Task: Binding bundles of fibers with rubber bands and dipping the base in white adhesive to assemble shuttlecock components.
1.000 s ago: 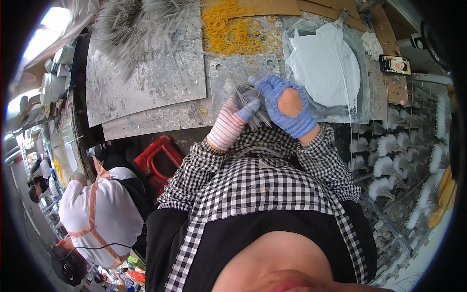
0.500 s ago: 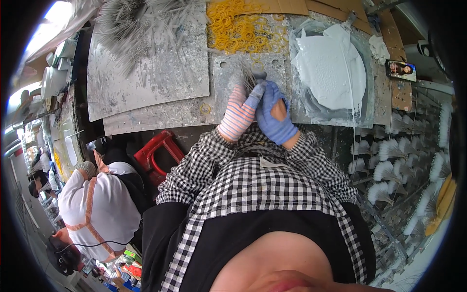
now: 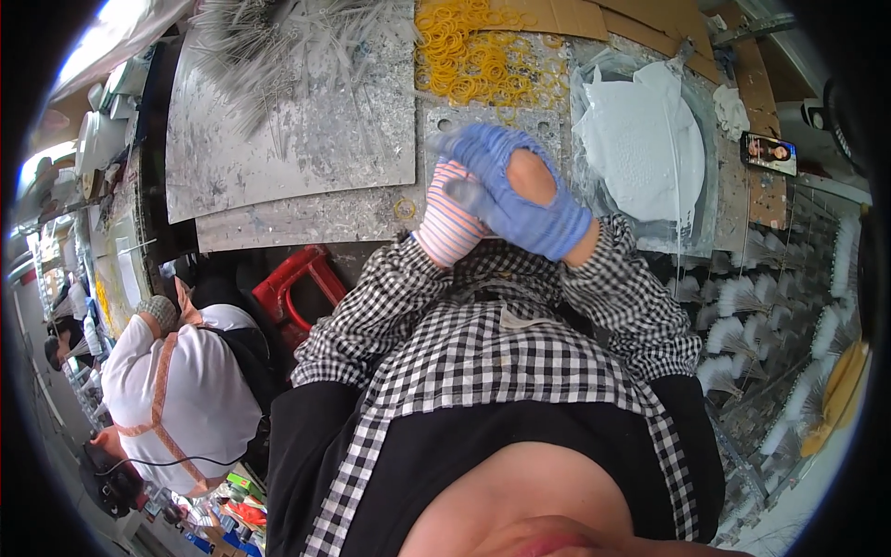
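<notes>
No words or numbers readable right now, the lit phone (image 3: pixel 768 153) over on the right showing a small picture, any lettering on its screen far too tiny to make out, the red and green items (image 3: pixel 245 511) at lower left just a blur, unreadable too

Left hand (image 3: pixel 450 223) sports a striped white glove (image 3: pixel 445 237) | right hand (image 3: pixel 510 200) wears blue glove (image 3: pixel 561 227), big round hole (image 3: pixel 531 176) on back | black-and-white checked apron (image 3: pixel 520 367), matching sleeves (image 3: pixel 385 311), black top (image 3: pixel 320 464)

Downward head fisheye, seemingly near
</notes>
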Tool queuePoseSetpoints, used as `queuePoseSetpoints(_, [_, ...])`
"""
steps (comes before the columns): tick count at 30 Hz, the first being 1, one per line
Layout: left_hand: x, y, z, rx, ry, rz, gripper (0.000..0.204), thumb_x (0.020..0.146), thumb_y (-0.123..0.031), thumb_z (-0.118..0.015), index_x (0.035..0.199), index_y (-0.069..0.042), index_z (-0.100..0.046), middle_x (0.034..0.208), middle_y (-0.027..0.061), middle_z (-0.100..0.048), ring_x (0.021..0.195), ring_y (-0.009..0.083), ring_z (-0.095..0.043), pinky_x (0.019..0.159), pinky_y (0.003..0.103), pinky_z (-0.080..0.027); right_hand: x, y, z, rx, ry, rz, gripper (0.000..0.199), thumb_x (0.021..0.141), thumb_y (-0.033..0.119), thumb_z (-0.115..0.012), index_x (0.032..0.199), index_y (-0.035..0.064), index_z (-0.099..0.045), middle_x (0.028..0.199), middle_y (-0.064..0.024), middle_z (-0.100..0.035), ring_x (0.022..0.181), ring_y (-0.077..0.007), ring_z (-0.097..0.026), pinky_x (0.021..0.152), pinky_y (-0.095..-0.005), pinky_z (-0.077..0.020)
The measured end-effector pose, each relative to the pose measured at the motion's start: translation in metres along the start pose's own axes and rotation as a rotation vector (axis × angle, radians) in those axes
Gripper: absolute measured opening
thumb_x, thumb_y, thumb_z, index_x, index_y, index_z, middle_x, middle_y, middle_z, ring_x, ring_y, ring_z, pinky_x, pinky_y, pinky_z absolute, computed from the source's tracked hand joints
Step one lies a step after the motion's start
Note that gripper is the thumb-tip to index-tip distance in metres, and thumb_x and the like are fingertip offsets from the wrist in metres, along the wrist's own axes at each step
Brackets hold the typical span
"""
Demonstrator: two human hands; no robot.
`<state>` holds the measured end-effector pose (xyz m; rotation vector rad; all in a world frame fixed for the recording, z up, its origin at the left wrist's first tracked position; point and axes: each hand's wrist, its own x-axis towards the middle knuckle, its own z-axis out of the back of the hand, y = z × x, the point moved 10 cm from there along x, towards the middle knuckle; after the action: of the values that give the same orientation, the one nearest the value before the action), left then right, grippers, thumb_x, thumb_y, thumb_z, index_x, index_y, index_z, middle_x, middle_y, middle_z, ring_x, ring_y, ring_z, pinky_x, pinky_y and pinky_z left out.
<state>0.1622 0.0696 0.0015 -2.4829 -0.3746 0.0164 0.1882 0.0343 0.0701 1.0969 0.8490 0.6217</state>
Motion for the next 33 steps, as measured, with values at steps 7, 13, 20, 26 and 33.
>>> queuePoseSetpoints(7, [-0.032, -0.038, -0.035, 0.299, 0.127, 0.475, 0.03, 0.102, -0.02, -0.058, 0.126, -0.004, -0.051, 0.083, 0.0021, -0.054, 0.076, 0.0158, -0.056, 0.082, 0.038, -0.053, -0.036, 0.05, 0.072, 0.003, -0.434, 0.338, 0.03, 0.094, 0.018, -0.065, 0.12, 0.0055, -0.069, 0.106, -0.009, -0.071, 0.098, -0.0214, -0.07, 0.09, -0.0334, -0.0551])
queuePoseSetpoints(13, [-0.059, -0.019, -0.039, 0.056, 0.095, 0.718, 0.028, 0.099, -0.022, -0.063, 0.116, -0.002, -0.055, 0.076, 0.0047, -0.057, 0.07, 0.0181, -0.059, 0.077, 0.041, -0.055, -0.039, 0.011, 0.046, -0.044, -0.342, 0.197, 0.026, 0.09, 0.019, -0.069, 0.113, 0.0091, -0.073, 0.1, -0.0091, -0.07, 0.092, -0.0227, -0.07, 0.083, -0.0335, -0.055])
queuePoseSetpoints(20, [-0.083, 0.007, -0.027, -0.101, 0.078, 0.886, 0.033, 0.092, -0.024, -0.06, 0.115, 0.0, -0.057, 0.079, 0.0092, -0.061, 0.075, 0.0233, -0.064, 0.081, 0.043, -0.057, -0.05, 0.008, 0.043, -0.206, -0.286, 0.282, 0.027, 0.085, 0.017, -0.072, 0.11, 0.0063, -0.073, 0.099, -0.0102, -0.068, 0.093, -0.0249, -0.067, 0.086, -0.0353, -0.0542])
queuePoseSetpoints(26, [-0.087, 0.007, -0.032, -0.191, -0.024, 0.884, 0.039, 0.09, -0.024, -0.058, 0.115, 0.005, -0.059, 0.091, 0.0153, -0.068, 0.082, 0.0291, -0.069, 0.082, 0.045, -0.058, -0.066, 0.029, 0.037, -0.479, -0.232, 0.557, 0.018, 0.085, 0.008, -0.072, 0.103, 0.0031, -0.072, 0.099, -0.006, -0.069, 0.093, -0.0215, -0.068, 0.085, -0.0351, -0.0546])
queuePoseSetpoints(33, [-0.056, -0.021, -0.006, 0.017, -0.186, 0.581, 0.064, 0.092, -0.025, -0.06, 0.142, 0.009, -0.039, 0.147, 0.0318, -0.043, 0.136, 0.0431, -0.048, 0.113, 0.051, -0.042, -0.086, 0.006, 0.042, -0.276, -0.423, 0.35, 0.023, 0.086, 0.021, -0.075, 0.098, 0.0022, -0.071, 0.086, -0.0114, -0.066, 0.076, -0.0235, -0.067, 0.069, -0.034, -0.0548])
